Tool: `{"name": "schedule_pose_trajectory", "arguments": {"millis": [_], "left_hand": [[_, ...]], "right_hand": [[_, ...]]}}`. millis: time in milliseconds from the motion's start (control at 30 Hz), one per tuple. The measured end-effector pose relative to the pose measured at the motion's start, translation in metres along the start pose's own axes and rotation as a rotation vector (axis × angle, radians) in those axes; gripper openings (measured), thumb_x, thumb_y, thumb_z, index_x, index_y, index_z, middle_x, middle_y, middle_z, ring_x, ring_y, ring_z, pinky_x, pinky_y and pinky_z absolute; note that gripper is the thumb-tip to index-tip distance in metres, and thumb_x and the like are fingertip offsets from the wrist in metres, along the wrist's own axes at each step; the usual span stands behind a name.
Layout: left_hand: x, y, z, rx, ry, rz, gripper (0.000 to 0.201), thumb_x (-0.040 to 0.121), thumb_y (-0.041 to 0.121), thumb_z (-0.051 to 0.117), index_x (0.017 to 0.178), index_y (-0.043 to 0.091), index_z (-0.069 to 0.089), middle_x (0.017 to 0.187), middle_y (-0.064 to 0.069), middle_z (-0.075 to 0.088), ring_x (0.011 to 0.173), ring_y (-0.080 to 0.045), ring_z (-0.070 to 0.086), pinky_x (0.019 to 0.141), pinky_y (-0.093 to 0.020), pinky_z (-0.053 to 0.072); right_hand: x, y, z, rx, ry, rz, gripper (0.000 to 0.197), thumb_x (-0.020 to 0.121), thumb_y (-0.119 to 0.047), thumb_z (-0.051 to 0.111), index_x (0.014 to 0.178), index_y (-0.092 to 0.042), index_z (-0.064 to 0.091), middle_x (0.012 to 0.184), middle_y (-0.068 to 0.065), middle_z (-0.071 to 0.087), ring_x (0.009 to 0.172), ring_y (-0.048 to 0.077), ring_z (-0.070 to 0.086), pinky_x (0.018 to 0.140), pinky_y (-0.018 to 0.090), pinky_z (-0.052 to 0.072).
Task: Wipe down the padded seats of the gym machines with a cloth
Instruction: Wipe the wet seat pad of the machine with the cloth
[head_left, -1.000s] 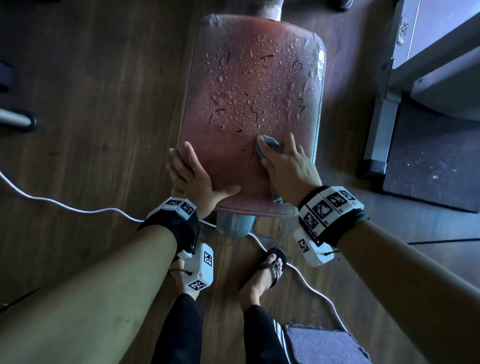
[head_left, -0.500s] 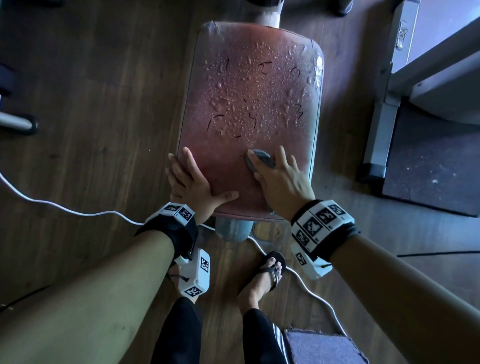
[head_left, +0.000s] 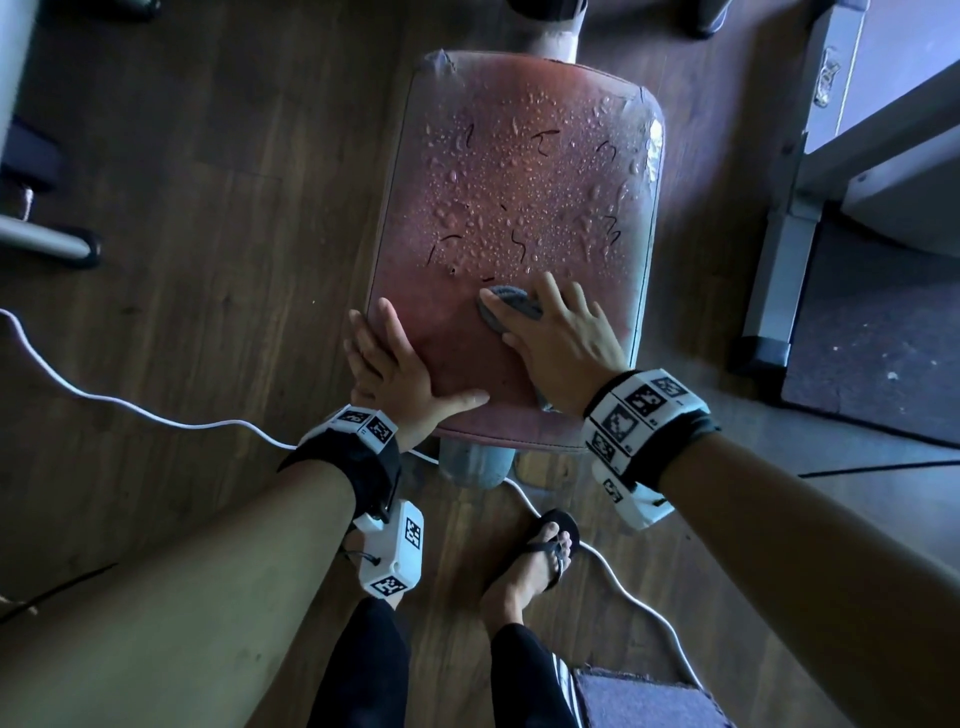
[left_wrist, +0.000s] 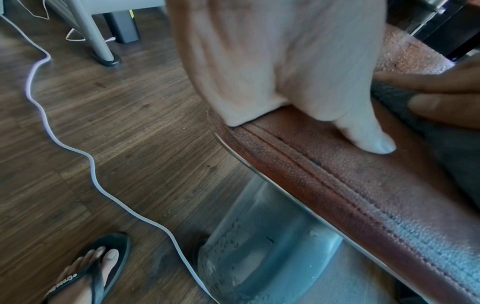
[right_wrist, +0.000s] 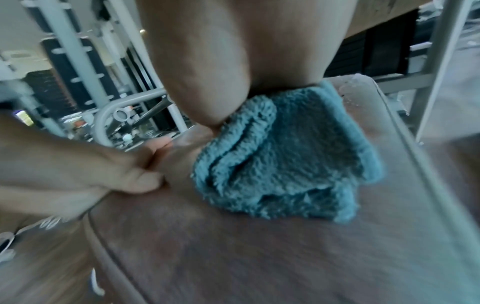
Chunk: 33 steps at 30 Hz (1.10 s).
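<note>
A red-brown padded seat (head_left: 519, 171) stands in front of me, its far half beaded with water drops and black scuffs, its near part dull and smooth. My right hand (head_left: 561, 338) presses a folded grey-blue cloth (head_left: 511, 306) flat on the seat's middle, fingers spread over it. The right wrist view shows the cloth (right_wrist: 280, 164) bunched under the palm on the seat (right_wrist: 259, 257). My left hand (head_left: 395, 364) lies flat on the near left corner, thumb along the front edge. In the left wrist view, the left hand (left_wrist: 285, 61) rests on the stitched edge of the seat (left_wrist: 363, 185).
A white cable (head_left: 156, 415) snakes over the wooden floor, passing the seat's post (head_left: 472, 462) and my foot in a flip-flop (head_left: 535, 561). A grey machine frame (head_left: 779, 234) and a dark mat (head_left: 883, 338) stand right. Another machine's foot (head_left: 47, 239) is left.
My right hand has slid the cloth a little leftward across the seat, toward its middle. The left hand has stayed flat on the near left corner.
</note>
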<state>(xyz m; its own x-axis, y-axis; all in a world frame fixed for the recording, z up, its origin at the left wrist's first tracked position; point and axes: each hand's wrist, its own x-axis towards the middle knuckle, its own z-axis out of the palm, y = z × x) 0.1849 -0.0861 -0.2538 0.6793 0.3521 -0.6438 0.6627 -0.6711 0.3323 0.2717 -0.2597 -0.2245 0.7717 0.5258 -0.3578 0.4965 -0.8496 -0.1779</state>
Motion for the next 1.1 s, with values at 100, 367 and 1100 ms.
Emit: {"name": "schedule_pose_trajectory", "arguments": {"millis": [100,367,1100], "left_hand": [[-0.002,0.004,0.0,0.008,-0.003,-0.02,0.152,0.049,0.077,0.076,0.144,0.031,-0.034,0.154,-0.006,-0.038,0.147,-0.034,-0.019,0.117,-0.055,0.008],[0.0,0.003,0.003,0.037,0.038,-0.042,0.157,0.042,0.081,0.074,0.143,0.032,-0.035,0.156,-0.007,-0.033,0.148,-0.036,-0.014,0.117,-0.052,0.013],[0.005,0.001,0.005,-0.207,0.034,-0.092,0.115,0.08,0.049,0.066,0.146,0.04,-0.027,0.157,0.001,-0.032,0.147,-0.024,-0.021,0.116,-0.051,0.005]], "right_hand": [[0.014,-0.011,-0.003,0.036,0.008,0.072,0.051,0.101,-0.042,0.038,0.149,-0.045,0.022,0.143,0.007,0.031,0.118,0.032,0.04,0.094,0.045,0.042],[0.012,-0.026,0.004,0.118,0.088,0.136,0.052,0.1,-0.04,0.041,0.15,-0.038,0.027,0.141,0.011,0.032,0.114,0.032,0.042,0.091,0.046,0.043],[-0.019,-0.014,0.044,0.131,0.316,-0.078,0.048,0.097,-0.022,0.053,0.144,-0.017,0.047,0.144,0.003,0.046,0.134,0.029,0.038,0.108,0.042,0.031]]}}
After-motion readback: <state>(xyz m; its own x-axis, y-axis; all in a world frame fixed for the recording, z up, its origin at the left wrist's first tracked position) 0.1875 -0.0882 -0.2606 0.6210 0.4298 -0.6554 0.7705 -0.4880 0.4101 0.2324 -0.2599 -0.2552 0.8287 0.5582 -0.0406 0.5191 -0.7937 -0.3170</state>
